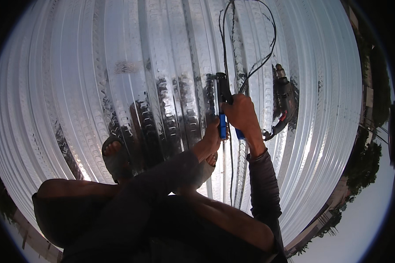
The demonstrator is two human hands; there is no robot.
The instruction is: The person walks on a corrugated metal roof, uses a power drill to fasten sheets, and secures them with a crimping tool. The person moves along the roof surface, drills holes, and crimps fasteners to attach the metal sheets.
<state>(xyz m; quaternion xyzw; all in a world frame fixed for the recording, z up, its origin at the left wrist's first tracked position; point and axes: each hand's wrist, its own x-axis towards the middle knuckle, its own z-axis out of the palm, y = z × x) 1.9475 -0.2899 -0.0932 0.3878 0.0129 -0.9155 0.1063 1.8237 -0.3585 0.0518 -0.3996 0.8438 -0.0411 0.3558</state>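
A black hand tool with blue grips (224, 90) is between my hands, its dark head toward the far side; its exact kind is unclear. My left hand (211, 135) is closed around one blue grip from the left. From the right, my right hand (242, 115) is wrapped over the black body, with another blue part showing below the palm. My fingers hide much of the tool's middle. Alongside it runs a black cable (225, 48), which loops out to the right and back. The ribbed metal sheet (171, 48) spreads underneath.
A dark power drill (286, 101) lies on the sheet just right of my right hand, its bit pointing away. My sandalled feet (115, 153) rest on the ribs below my arms. Trees (363, 164) and buildings stand beyond the sheet's right edge.
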